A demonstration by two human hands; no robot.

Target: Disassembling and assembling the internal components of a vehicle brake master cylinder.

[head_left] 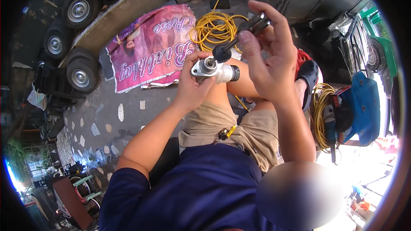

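Observation:
In my left hand [189,86] is a silver metal master cylinder [202,69] with a flange, held above my knees. Its white reservoir with a black cap [233,73] points to the right. From the bore's mouth a pushrod [233,42] slants up to the right, with a black rubber boot [221,54] around it. At the rod's far end is a metal fork-shaped clevis [260,22]. My right hand [274,60] grips this end between thumb and fingers, the index finger raised above it. How deep the rod sits in the bore is hidden.
Beyond my knees lie a pink printed banner [158,47] and a coiled yellow hose [216,29]. Several wheels [80,77] line the left wall. To the right are a blue plastic container [363,111], a corded power tool [329,119] and another person's foot in a dark clog [307,79].

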